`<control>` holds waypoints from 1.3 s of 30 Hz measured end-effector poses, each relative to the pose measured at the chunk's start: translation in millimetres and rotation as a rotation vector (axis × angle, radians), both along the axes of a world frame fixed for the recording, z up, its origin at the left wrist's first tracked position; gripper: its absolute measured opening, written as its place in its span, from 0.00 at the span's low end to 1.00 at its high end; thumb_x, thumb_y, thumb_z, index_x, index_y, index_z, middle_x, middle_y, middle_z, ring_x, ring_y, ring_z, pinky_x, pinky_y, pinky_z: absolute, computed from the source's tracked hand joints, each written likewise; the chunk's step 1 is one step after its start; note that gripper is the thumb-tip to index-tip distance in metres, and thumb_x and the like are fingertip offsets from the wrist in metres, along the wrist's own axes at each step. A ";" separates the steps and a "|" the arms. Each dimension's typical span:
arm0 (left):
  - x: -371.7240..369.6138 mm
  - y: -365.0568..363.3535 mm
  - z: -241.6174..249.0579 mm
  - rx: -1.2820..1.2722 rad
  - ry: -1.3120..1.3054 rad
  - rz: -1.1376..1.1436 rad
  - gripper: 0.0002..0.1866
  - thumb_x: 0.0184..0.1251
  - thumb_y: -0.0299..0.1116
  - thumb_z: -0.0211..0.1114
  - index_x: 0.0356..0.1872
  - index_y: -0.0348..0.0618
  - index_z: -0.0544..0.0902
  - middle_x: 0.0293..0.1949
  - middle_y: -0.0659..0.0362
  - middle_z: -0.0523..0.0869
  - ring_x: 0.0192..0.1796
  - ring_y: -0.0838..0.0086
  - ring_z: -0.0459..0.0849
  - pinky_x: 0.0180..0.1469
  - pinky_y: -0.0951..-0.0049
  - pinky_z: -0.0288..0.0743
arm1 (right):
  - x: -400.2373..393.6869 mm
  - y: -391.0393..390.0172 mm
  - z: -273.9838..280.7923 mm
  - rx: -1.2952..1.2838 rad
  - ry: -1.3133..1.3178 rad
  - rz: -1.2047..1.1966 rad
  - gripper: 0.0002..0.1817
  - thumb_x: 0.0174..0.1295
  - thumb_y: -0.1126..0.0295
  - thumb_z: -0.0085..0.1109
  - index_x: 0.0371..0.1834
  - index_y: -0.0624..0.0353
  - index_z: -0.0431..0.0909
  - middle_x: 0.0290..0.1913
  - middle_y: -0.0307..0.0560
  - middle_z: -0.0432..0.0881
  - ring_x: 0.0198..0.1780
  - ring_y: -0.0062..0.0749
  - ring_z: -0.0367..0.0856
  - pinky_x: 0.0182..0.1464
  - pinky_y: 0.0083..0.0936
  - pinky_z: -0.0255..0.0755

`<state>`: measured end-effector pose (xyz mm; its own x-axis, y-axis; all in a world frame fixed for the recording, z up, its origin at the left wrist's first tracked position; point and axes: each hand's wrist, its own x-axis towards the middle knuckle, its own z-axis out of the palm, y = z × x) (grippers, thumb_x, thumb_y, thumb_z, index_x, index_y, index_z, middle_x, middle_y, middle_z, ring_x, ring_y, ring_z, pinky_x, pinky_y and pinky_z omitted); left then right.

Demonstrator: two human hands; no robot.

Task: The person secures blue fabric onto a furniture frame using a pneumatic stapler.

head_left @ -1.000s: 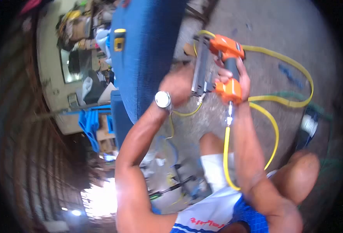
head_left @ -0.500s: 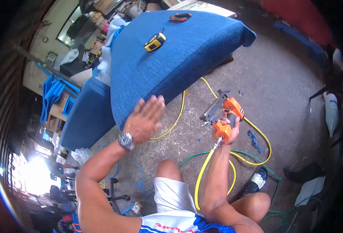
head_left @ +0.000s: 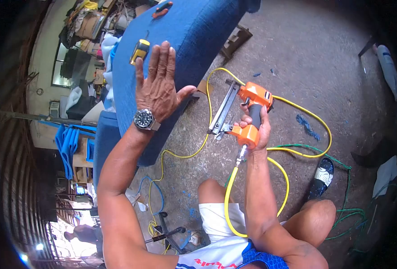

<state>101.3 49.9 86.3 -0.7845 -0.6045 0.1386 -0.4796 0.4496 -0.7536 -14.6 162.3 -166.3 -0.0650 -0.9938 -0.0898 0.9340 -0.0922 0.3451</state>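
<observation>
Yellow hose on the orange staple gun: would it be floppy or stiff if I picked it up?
Probably bendy but a bit springy: the yellow hose makes a smooth, round curve below the orange staple gun. It's likely light for its length, since it looks thin. Pulling it might tug the gun, because a metal fitting joins them.

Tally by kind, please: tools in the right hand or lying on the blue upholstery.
Air tool: 1, in the right hand
Tape measure: 1, on the blue upholstery
Pliers: 1, on the blue upholstery
Total: 3
</observation>
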 end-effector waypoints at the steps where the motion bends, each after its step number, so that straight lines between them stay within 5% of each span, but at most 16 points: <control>1: 1.9 -0.5 -1.5 -0.007 0.001 -0.011 0.57 0.63 0.77 0.45 0.82 0.43 0.48 0.85 0.57 0.42 0.86 0.66 0.34 0.82 0.48 0.19 | 0.0 0.9 1.6 -0.006 0.005 -0.005 0.32 0.74 0.41 0.48 0.56 0.65 0.74 0.24 0.37 0.78 0.26 0.30 0.83 0.43 0.42 0.83; 6: 14.1 7.1 -23.2 0.024 -0.160 0.003 0.59 0.60 0.76 0.50 0.82 0.41 0.48 0.85 0.56 0.42 0.86 0.65 0.33 0.83 0.49 0.19 | 1.8 -0.4 -9.1 -0.157 -0.065 -0.020 0.37 0.75 0.42 0.46 0.65 0.72 0.68 0.27 0.39 0.78 0.30 0.33 0.85 0.50 0.42 0.82; 14: 12.9 12.2 -47.4 0.029 -0.346 0.031 0.55 0.66 0.68 0.55 0.81 0.37 0.48 0.84 0.52 0.41 0.85 0.61 0.34 0.84 0.55 0.24 | -0.4 0.9 -3.7 -0.182 -0.069 -0.043 0.37 0.76 0.43 0.45 0.65 0.72 0.67 0.26 0.38 0.77 0.31 0.32 0.84 0.49 0.42 0.81; 17: 11.1 14.8 -35.9 0.233 -0.234 -0.024 0.52 0.69 0.66 0.53 0.81 0.38 0.49 0.84 0.53 0.44 0.85 0.63 0.38 0.84 0.55 0.26 | -2.3 -1.3 1.7 -0.163 -0.061 -0.056 0.36 0.76 0.43 0.45 0.65 0.71 0.67 0.26 0.38 0.76 0.30 0.32 0.84 0.49 0.42 0.81; 22: -9.2 -4.8 15.7 -0.015 -0.149 -0.020 0.49 0.72 0.68 0.46 0.82 0.43 0.49 0.84 0.55 0.44 0.86 0.65 0.37 0.83 0.54 0.25 | -3.2 0.6 2.0 -0.139 -0.068 -0.064 0.35 0.76 0.42 0.45 0.63 0.69 0.68 0.25 0.36 0.76 0.29 0.31 0.84 0.48 0.42 0.82; 25: -8.3 -11.8 2.2 0.075 -0.115 -0.087 0.50 0.72 0.69 0.45 0.83 0.44 0.47 0.85 0.57 0.42 0.86 0.66 0.35 0.83 0.52 0.23 | -3.8 3.0 7.9 -0.051 -0.056 -0.053 0.30 0.73 0.40 0.52 0.56 0.60 0.74 0.28 0.39 0.79 0.26 0.27 0.84 0.41 0.40 0.82; 31: -12.8 0.2 -43.9 0.000 -0.248 0.042 0.54 0.69 0.68 0.50 0.82 0.40 0.44 0.85 0.54 0.38 0.86 0.63 0.32 0.83 0.53 0.22 | -0.7 0.8 9.5 -0.107 -0.110 0.008 0.33 0.72 0.39 0.52 0.56 0.63 0.72 0.25 0.36 0.78 0.27 0.28 0.84 0.43 0.41 0.84; 36: -0.4 9.1 -75.2 -0.006 -0.423 0.062 0.43 0.73 0.52 0.54 0.81 0.39 0.52 0.85 0.54 0.43 0.86 0.63 0.36 0.84 0.55 0.25 | 6.0 -2.2 9.2 -0.147 -0.207 0.085 0.32 0.72 0.40 0.52 0.56 0.62 0.72 0.25 0.37 0.78 0.27 0.29 0.84 0.42 0.42 0.85; 39: 17.4 11.6 -84.7 -0.020 -0.535 0.022 0.42 0.72 0.51 0.53 0.81 0.38 0.55 0.84 0.55 0.45 0.86 0.63 0.37 0.84 0.55 0.26 | 11.7 -4.6 8.9 -0.157 -0.270 0.097 0.32 0.73 0.41 0.52 0.57 0.64 0.72 0.25 0.37 0.77 0.27 0.29 0.84 0.42 0.42 0.85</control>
<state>118.7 61.5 1.6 -0.7359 -0.6227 -0.2658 -0.0350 0.4270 -0.9036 -2.9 157.8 -157.5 0.0360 -0.9973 0.0639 0.8087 0.0666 0.5844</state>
